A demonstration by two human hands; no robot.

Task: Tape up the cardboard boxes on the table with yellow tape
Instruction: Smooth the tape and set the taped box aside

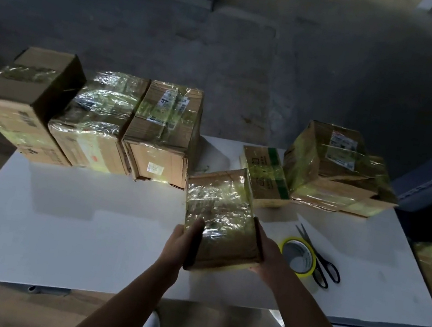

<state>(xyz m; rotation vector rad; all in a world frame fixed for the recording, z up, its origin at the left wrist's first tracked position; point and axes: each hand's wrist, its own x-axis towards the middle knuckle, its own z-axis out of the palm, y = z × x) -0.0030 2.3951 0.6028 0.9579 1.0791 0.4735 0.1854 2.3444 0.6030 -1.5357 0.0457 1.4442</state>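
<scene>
— What have you got?
— My left hand (pixel 185 240) and right hand (pixel 266 252) grip the taped box (pixel 221 218) by its sides, fingers curled round its edges, over the surface (pixel 85 227).
— The tape?
— Yellow roll (pixel 297 257) at 3 o'clock, scissors (pixel 326 267) beside it. Further out, row of boxes (pixel 94 121) at 10, box pile (pixel 333 167) at 1.

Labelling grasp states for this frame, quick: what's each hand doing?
Left hand: grips the left side of the taped box.
Right hand: grips the right side of the same box.
</scene>
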